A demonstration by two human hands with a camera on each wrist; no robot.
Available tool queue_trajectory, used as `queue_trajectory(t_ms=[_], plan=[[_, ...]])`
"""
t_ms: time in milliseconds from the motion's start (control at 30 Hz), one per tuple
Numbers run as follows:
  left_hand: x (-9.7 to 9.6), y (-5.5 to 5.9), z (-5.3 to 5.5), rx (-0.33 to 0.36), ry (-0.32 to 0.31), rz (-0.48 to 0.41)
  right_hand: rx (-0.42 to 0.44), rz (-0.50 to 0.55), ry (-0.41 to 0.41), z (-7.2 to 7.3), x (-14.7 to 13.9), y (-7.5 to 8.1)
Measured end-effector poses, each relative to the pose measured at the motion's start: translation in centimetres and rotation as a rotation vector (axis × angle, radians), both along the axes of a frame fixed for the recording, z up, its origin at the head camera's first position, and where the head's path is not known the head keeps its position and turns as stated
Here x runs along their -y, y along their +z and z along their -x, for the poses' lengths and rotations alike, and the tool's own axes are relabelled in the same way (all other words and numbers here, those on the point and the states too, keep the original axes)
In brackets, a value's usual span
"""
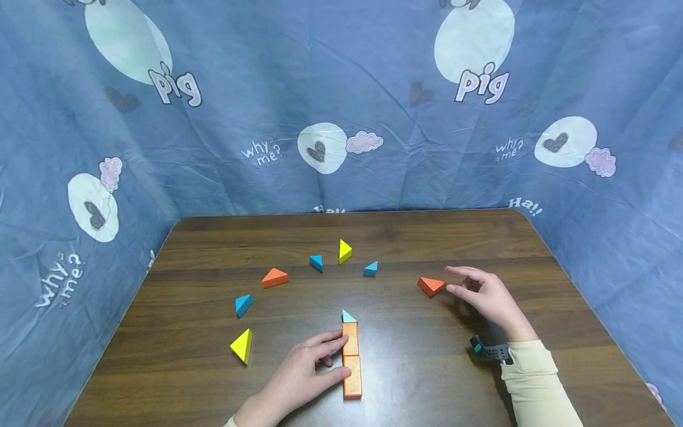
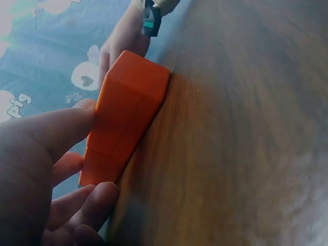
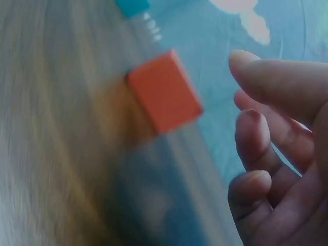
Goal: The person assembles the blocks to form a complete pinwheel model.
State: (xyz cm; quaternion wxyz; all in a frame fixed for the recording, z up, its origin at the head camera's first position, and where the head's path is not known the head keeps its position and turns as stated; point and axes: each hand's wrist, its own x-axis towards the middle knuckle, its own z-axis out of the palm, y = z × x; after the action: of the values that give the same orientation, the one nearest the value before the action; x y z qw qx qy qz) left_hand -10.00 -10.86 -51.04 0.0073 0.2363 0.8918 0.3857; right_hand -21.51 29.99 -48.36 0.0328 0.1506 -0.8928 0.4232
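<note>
Two orange rectangular blocks (image 1: pixel 351 376) lie end to end on the table, with a light blue triangular block (image 1: pixel 348 316) at their far end. My left hand (image 1: pixel 301 369) rests against their left side, thumb on the nearer block and a fingertip on the farther one. The left wrist view shows the orange blocks (image 2: pixel 125 102) beside the thumb and fingers. To the right, an orange triangular block (image 1: pixel 431 286) lies just left of my right hand (image 1: pixel 488 296). Its thumb and fingers are spread apart. In the right wrist view, a gap separates this orange triangular block (image 3: pixel 166 95) from the fingers.
Around the orange row lie a far yellow triangular block (image 1: pixel 345 252), two small blue ones (image 1: pixel 316 263) beside it, an orange one (image 1: pixel 274 279), a left blue one (image 1: pixel 243 305) and a near yellow one (image 1: pixel 242 346). A blue patterned curtain (image 1: pixel 363 196) hangs behind the wooden table (image 1: pixel 171 332).
</note>
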Motion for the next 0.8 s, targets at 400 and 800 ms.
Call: queue_trajectory(t_ms=[400, 800], plan=[[-0.1, 0.1, 0.0, 0.018, -0.009, 0.0, 0.021, -0.154, 0.032, 0.7, 0.0, -1.7], [-0.1, 0.1, 0.0, 0.009, -0.002, -0.003, 0.023, -0.154, 0.01, 0.9, 0.7, -1.9]])
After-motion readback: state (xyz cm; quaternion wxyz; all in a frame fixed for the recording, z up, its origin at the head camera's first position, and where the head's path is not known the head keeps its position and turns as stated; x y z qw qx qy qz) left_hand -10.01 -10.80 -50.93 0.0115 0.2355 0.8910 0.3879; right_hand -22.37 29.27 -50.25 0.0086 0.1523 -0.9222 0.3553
